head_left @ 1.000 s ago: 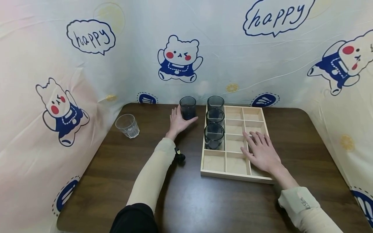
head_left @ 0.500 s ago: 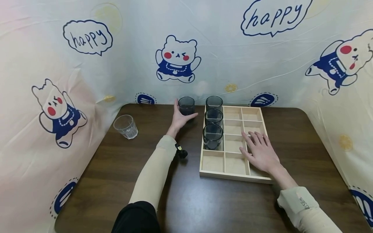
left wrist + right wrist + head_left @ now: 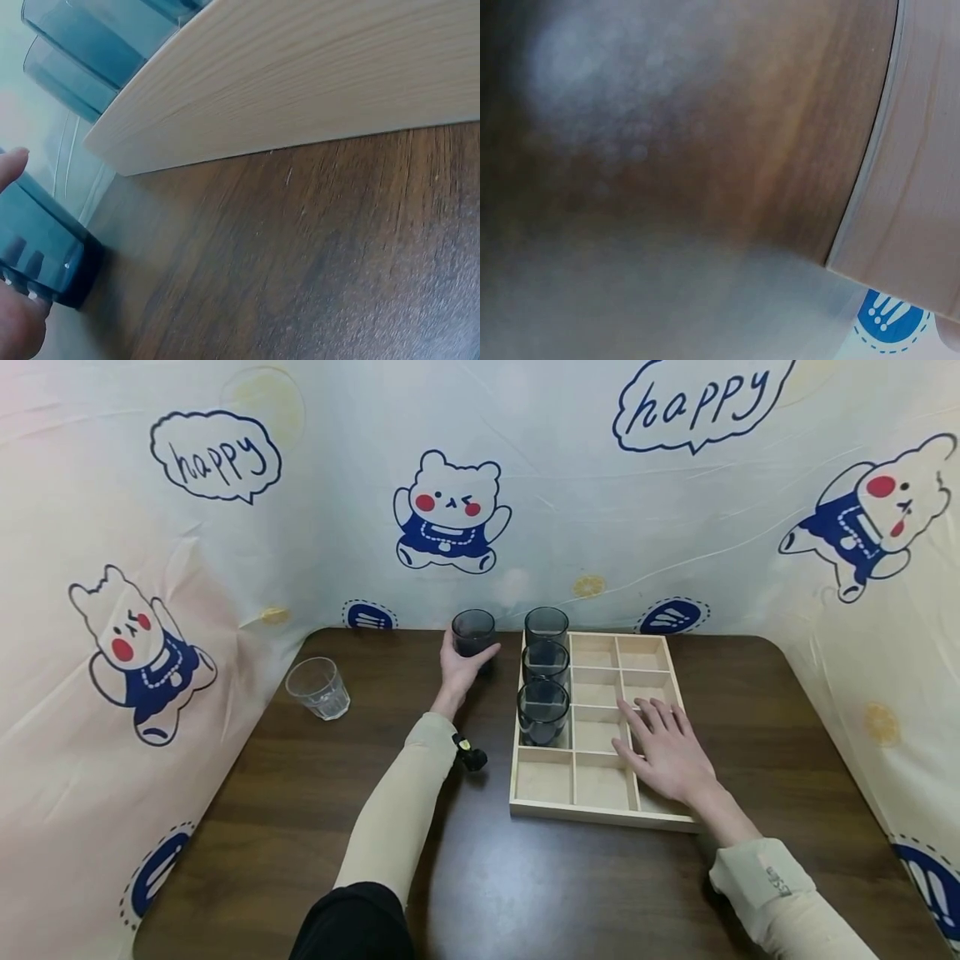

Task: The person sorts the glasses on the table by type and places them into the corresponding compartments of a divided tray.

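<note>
My left hand (image 3: 459, 668) is at the table's far edge, gripping a dark tinted drinking glass (image 3: 473, 631), thumb on the near side and fingers round the left. In the left wrist view, the thumb and fingertips show at this glass (image 3: 41, 232), its base close to the tabletop. Just right of it stands a wooden compartment tray (image 3: 600, 815). Three more tinted glasses fill the left column's back compartments; the front one (image 3: 543, 714) is nearest me. My right hand (image 3: 671, 760) rests on the tray's right side with fingers spread, holding nothing.
A clear glass (image 3: 318, 687) stands alone on the left part of the brown wooden table (image 3: 300, 827). A printed cloth (image 3: 322, 527) with cartoon bears hangs behind and along both sides. A small black device (image 3: 471, 755) sits at my left wrist.
My left hand has moved from beside the tinted glass to close its thumb and fingers round it. The right hand keeps its place on the tray. The head view has shifted slightly.
</note>
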A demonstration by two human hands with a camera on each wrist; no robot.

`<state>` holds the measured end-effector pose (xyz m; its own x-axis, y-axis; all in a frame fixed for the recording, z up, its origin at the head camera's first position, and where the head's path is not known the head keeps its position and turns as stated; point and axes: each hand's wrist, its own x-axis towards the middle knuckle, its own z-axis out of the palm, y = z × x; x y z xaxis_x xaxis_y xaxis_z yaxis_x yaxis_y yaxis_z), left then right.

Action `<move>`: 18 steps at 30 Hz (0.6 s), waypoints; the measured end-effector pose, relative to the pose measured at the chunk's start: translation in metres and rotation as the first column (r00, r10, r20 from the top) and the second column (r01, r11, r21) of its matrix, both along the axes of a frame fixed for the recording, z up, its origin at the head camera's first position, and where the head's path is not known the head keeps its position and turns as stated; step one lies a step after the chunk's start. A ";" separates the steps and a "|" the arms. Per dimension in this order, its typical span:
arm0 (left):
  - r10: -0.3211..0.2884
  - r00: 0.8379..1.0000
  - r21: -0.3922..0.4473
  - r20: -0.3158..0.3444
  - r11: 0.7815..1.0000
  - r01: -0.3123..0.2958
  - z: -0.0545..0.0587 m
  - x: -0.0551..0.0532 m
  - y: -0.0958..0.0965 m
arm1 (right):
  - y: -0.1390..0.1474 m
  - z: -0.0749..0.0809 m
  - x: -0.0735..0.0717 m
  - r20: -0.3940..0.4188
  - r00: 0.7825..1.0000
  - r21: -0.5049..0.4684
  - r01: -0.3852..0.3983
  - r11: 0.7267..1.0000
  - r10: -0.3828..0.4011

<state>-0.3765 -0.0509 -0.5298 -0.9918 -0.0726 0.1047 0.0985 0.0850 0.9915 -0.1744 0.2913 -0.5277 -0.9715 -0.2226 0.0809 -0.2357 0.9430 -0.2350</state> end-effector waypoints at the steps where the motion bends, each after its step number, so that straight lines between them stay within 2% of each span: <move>1: 0.007 1.000 0.002 -0.005 1.000 -0.007 0.000 0.000 0.000 | 0.000 0.000 0.000 0.000 1.000 0.002 0.000 1.000 0.000; 5: 0.043 0.999 0.027 -0.016 0.999 -0.042 0.000 0.001 0.000 | -0.001 0.001 0.000 0.010 1.000 0.000 0.000 1.000 0.000; 9: 0.074 0.997 0.088 -0.014 0.993 -0.073 0.001 0.003 -0.001 | -0.002 0.001 -0.001 0.016 1.000 0.002 0.001 1.000 -0.001; 13: 0.076 0.997 0.130 -0.009 0.989 -0.074 0.001 0.004 -0.001 | -0.001 0.003 -0.001 0.009 1.000 0.008 0.003 1.000 -0.003; 18: 0.072 0.997 0.117 0.020 0.990 -0.073 0.004 0.011 -0.005 | -0.002 0.003 -0.001 0.009 1.000 0.008 0.002 1.000 -0.002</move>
